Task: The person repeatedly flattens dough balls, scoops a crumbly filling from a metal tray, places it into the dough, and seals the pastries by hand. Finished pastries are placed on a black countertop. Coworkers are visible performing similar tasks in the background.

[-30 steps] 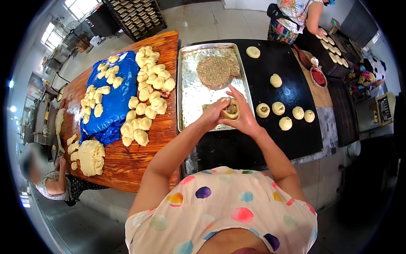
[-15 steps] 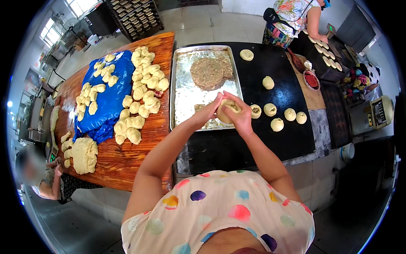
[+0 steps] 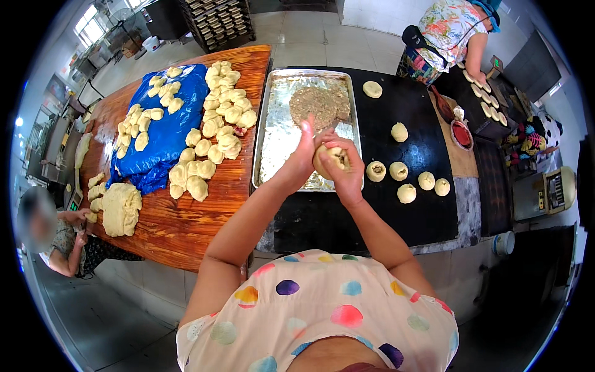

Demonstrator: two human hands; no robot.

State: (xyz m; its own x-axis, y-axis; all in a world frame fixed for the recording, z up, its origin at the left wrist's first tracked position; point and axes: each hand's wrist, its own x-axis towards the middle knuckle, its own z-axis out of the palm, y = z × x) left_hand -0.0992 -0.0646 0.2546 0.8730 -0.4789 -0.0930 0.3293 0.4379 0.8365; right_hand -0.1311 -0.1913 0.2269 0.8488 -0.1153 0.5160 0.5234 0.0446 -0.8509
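Note:
Over the near end of a metal tray, both my hands are around a ball of pale dough that has an opening with brownish filling showing. My left hand cups its left side, thumb stretched up and away, the other fingers partly hidden behind the dough. My right hand wraps its right side with curled fingers. Farther up the tray lies a flat brown mound of filling. Right of my hands, several round buns sit on the black tabletop, some with filling showing at the top.
To the left, a wooden table bears many dough pieces, a blue plastic sheet and a large dough slab. A bowl of red stuff stands at right. One person works at far right, another at left.
My left thumb has lifted off the dough and now points up. The dough ball has tilted, so its filled opening shows. The whole view has shifted slightly.

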